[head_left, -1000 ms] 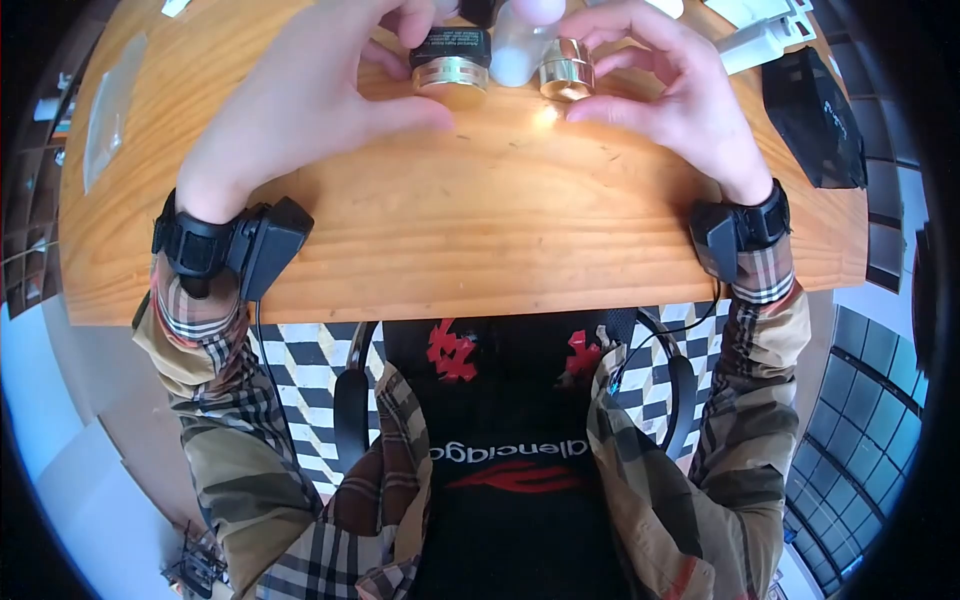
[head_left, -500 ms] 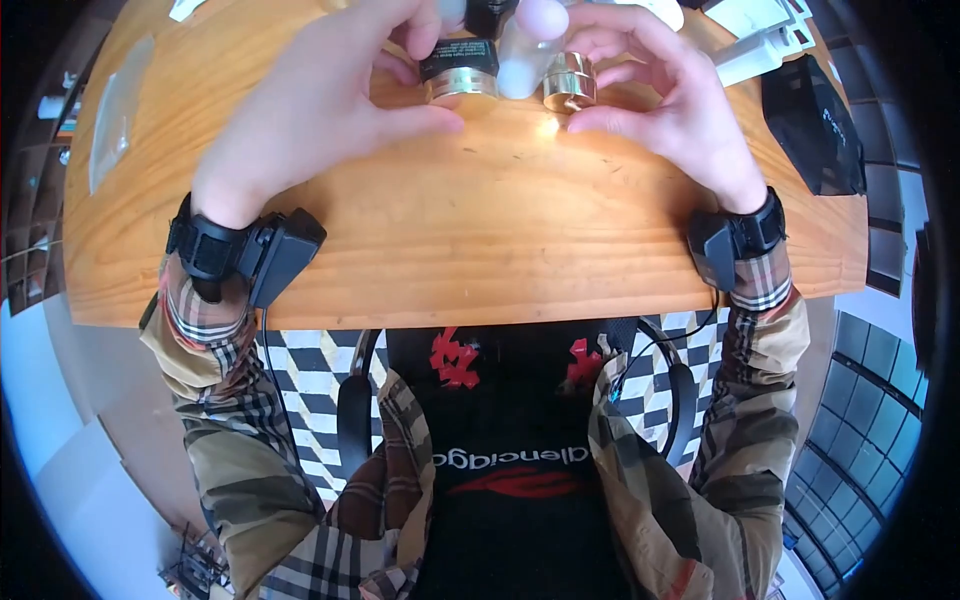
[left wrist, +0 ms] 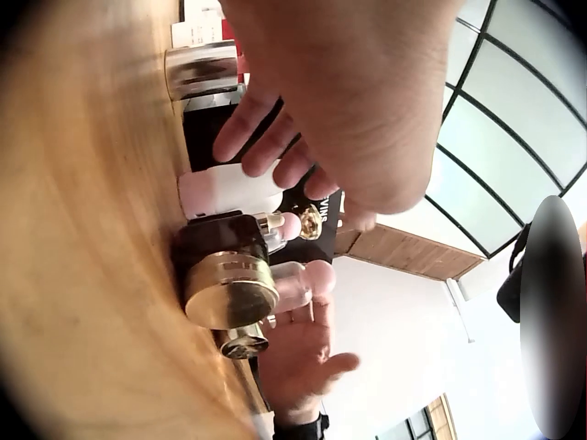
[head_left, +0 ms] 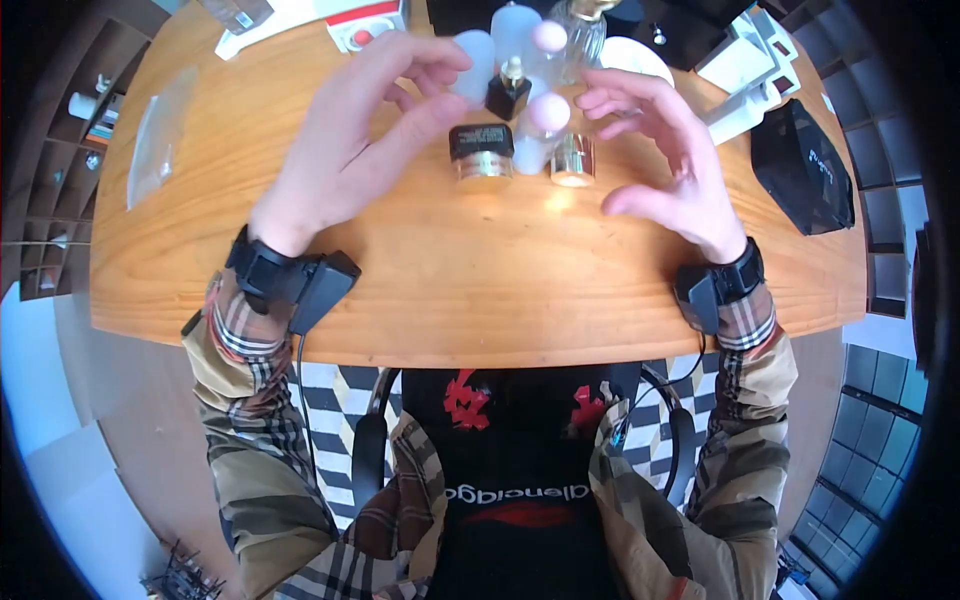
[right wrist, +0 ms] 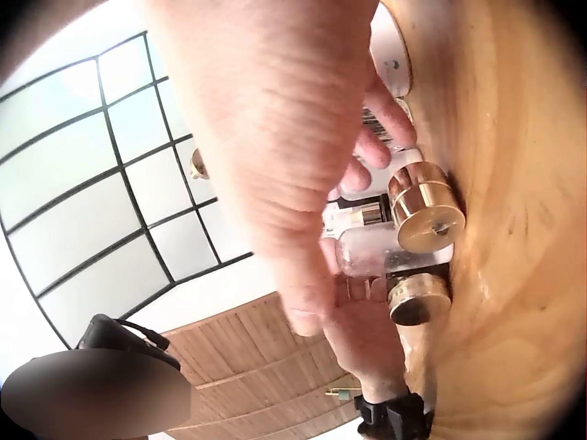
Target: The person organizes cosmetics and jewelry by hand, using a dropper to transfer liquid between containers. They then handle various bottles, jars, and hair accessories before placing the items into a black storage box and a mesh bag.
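Note:
My left hand (head_left: 345, 140) hovers left of the cosmetics cluster with fingers relaxed and nothing in its grasp. Nearest to it is a squat jar (head_left: 482, 165) with a black part and a gold part, resting on the table. On the other side, my right hand (head_left: 670, 150) is spread, thumb apart from the fingers, beside a small gold jar (head_left: 572, 160). Between the two jars stands a translucent bottle (head_left: 532, 150) with a round pink top. A small dark bottle (head_left: 508, 95) is just behind. In the right wrist view the gold jar (right wrist: 426, 209) sits below the fingers.
Behind stand a frosted bottle (head_left: 473, 65), a glass bottle (head_left: 583, 45) and a second pink-topped bottle (head_left: 547, 45). A white holder (head_left: 745, 65) and black box (head_left: 803, 168) are at right. A clear plastic sleeve (head_left: 153, 150) lies left; a red-and-white box (head_left: 365, 25) sits at the back.
Both hands have drawn away from the jars, the left to the left and the right to the right. The head view has tilted up, showing more bottles at the back.

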A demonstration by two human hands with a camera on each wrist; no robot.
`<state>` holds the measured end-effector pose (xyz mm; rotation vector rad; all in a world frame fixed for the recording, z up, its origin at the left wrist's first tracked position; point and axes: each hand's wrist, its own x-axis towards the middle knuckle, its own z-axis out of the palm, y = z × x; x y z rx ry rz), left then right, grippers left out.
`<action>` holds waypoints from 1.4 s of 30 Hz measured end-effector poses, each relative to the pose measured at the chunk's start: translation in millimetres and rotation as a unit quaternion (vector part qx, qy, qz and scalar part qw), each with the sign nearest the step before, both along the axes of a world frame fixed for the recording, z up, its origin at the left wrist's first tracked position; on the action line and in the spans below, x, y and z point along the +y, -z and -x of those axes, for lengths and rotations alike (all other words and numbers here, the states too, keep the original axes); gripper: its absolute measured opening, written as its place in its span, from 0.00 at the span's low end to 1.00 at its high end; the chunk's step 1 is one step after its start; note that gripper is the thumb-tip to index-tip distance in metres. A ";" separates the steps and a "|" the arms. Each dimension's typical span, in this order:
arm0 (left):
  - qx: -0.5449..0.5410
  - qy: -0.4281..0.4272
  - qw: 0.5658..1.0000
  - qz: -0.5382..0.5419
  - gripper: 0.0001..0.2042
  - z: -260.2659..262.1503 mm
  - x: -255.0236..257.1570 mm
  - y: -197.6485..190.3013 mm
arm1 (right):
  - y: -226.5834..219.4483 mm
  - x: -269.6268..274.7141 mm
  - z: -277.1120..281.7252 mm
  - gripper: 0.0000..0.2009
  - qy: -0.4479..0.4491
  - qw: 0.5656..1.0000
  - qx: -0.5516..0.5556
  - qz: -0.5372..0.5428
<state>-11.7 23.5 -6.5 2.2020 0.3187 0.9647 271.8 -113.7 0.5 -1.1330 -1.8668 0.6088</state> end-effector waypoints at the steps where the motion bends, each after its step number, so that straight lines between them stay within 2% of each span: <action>1: -0.001 0.000 1.000 -0.007 0.15 0.5 2.2 -1.3 | 1.0 0.3 -1.3 0.37 -0.012 0.999 0.044 -0.009; 2: 0.012 -0.022 0.999 -0.033 0.15 1.3 3.8 -2.0 | 1.8 0.2 -2.6 0.32 -0.022 0.997 0.067 -0.010; 3: 0.025 -0.045 0.997 -0.058 0.14 2.1 5.2 -2.0 | 2.3 0.7 -2.2 0.32 -0.023 0.997 0.067 -0.015; 5: 0.021 -0.039 0.993 -0.110 0.15 0.1 11.3 1.2 | 1.7 2.4 -2.7 0.29 0.009 0.995 0.093 -0.024; 7: 0.013 -0.032 0.986 -0.165 0.16 -3.2 13.4 4.5 | 0.2 5.9 -8.5 0.27 0.015 0.998 0.046 -0.048; 10: 0.073 -0.024 0.993 -0.087 0.18 -7.5 5.9 9.5 | -6.0 7.9 2.6 0.24 0.006 0.999 -0.018 -0.040; 17: 0.090 -0.033 0.990 -0.105 0.19 -7.7 5.9 4.7 | -3.3 12.5 10.0 0.24 -0.006 0.999 0.000 -0.032; 20: 0.074 -0.067 0.988 -0.115 0.19 -7.8 4.7 9.2 | -3.2 12.1 12.1 0.24 -0.006 0.999 -0.011 -0.034; 23: 0.062 -0.091 0.986 -0.127 0.19 -8.6 7.9 7.7 | -9.5 12.2 12.8 0.24 0.007 1.000 -0.002 0.009; 25: 0.067 -0.099 0.986 -0.120 0.19 -7.5 7.1 6.5 | -4.9 20.4 9.8 0.24 0.016 0.990 -0.092 -0.106; 29: 0.074 -0.110 0.984 -0.117 0.19 -8.2 4.2 6.7 | -4.8 19.6 16.0 0.23 0.021 0.996 -0.058 -0.065; 35: 0.063 -0.131 0.971 -0.187 0.16 -7.8 -4.2 -11.1 | -9.2 20.0 20.4 0.21 0.007 0.998 -0.046 -0.045; 38: 0.053 -0.120 0.969 -0.211 0.15 -9.1 -3.4 -9.4 | -8.5 18.5 21.3 0.21 0.027 0.998 -0.043 -0.023; 42: 0.070 -0.075 0.969 -0.224 0.16 -10.0 -2.3 -7.5 | -6.3 20.2 17.3 0.20 0.032 0.997 -0.039 -0.066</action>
